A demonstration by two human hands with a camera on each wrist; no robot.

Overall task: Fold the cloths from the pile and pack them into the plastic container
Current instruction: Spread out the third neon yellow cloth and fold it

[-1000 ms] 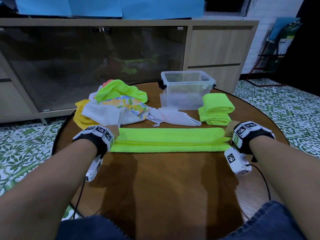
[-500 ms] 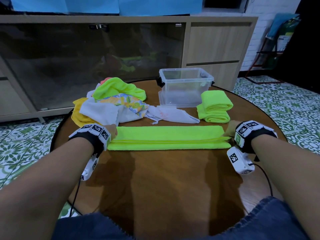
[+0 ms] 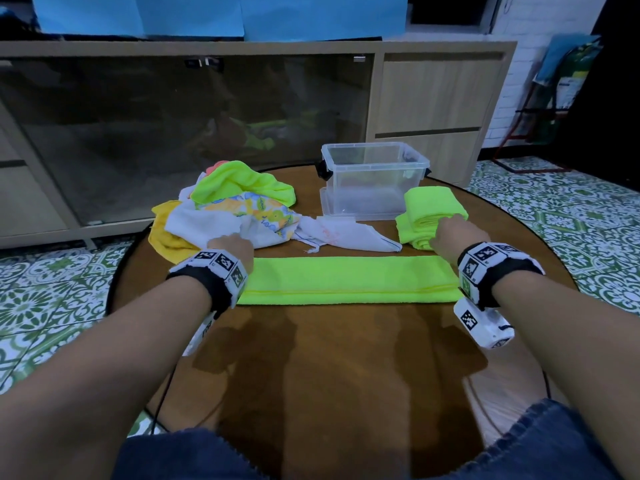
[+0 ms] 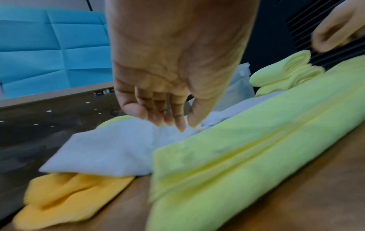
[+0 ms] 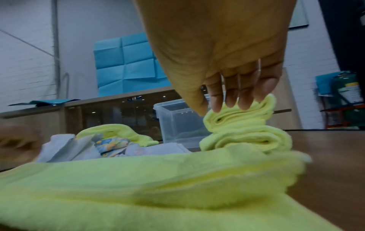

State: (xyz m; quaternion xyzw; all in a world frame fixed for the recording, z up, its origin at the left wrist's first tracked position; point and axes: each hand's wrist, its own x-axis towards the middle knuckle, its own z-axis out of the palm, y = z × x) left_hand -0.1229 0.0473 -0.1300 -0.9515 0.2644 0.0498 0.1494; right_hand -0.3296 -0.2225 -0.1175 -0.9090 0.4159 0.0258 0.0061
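Note:
A long bright-green cloth (image 3: 349, 280) lies folded into a narrow strip across the round table (image 3: 346, 368). My left hand (image 3: 230, 247) hovers past its left end, over the white cloth (image 4: 108, 150) of the pile (image 3: 242, 206). Its fingers (image 4: 177, 118) hang loosely downward and hold nothing. My right hand (image 3: 453, 233) is past the strip's right end. Its straight fingertips (image 5: 242, 101) touch the top of the stack of folded green cloths (image 3: 431, 209). The clear plastic container (image 3: 374, 181) stands open behind, with nothing visible inside.
A yellow-orange cloth (image 3: 166, 237) sticks out at the pile's left edge. A small white cloth (image 3: 346, 233) lies between the pile and the folded stack. A wooden cabinet (image 3: 433, 98) with glass doors stands behind the table. Patterned floor tiles surround it.
Both hands have let go of the ends of the green strip and moved forward, the left to the pile, the right to the folded stack. The strip lies still.

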